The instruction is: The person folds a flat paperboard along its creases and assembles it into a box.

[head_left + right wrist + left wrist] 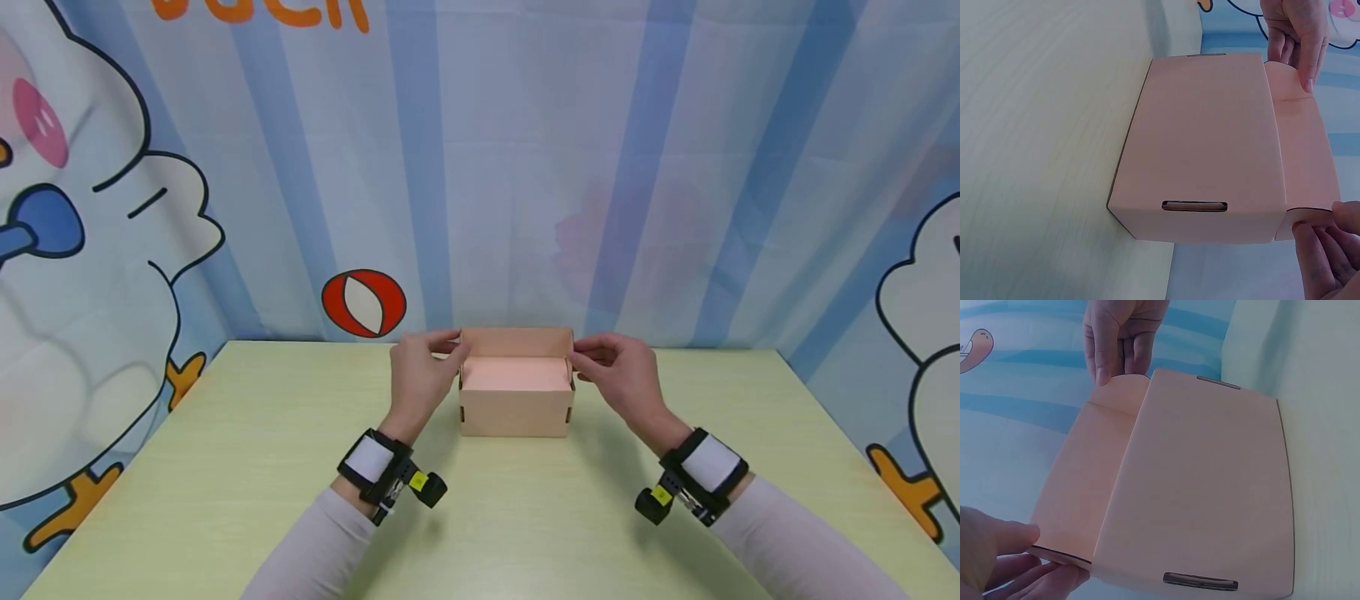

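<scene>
A small pinkish-tan cardboard box (513, 414) stands on the table with its long front wall facing me. Its lid (517, 342) rises at the back, hinged open. At the lid's left end my left hand (422, 372) pinches the side flap (1286, 80) between thumb and fingers. My right hand (624, 372) holds the opposite flap (1121, 390) the same way, thumb toward me. Both wrist views show the front wall close up, with a narrow slot (1200, 581) near each side edge. The box's floor is mostly hidden behind the front wall.
The pale wooden table (517, 517) ends just behind the box at a blue-striped cloth backdrop (510, 167) with cartoon figures and a red-and-white ball printed on it. Each wrist wears a strapped black camera, the left camera (429, 490) and right camera (653, 505) jutting inward.
</scene>
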Demonstrator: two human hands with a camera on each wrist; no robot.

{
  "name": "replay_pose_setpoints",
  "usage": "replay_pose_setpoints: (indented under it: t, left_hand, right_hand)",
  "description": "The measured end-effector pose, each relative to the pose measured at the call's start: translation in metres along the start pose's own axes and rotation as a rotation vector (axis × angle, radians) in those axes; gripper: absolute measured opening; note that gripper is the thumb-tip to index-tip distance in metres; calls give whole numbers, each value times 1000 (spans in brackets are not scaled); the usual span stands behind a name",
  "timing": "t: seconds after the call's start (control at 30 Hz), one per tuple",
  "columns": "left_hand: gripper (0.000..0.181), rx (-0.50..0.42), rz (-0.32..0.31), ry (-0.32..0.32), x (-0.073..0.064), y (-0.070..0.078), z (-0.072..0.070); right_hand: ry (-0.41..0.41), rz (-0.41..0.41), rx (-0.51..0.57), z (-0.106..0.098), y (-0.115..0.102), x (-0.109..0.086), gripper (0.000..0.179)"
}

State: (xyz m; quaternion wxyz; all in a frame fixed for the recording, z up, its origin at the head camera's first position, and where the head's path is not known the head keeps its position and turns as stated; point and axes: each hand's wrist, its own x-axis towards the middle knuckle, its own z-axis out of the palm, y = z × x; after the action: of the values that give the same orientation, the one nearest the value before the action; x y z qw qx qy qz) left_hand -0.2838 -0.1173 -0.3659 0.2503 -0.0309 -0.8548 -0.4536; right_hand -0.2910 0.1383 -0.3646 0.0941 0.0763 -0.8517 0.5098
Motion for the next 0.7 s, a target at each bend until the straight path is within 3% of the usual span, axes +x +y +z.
replay_pose_setpoints:
  t: [0.33, 0.57, 0.7]
  left_hand:
    - [29, -14, 24, -19, -5, -2, -2]
    - [30, -25, 30, -36, -9, -5, -3]
    - [30, -36, 42, -35, -10, -8, -3]
  right_hand:
    - [-10, -26, -13, -1, 3, -4, 26]
    - [-32, -91, -66, -1, 8, -7, 45]
    - [-29, -129, -95, -1, 10, -9, 46]
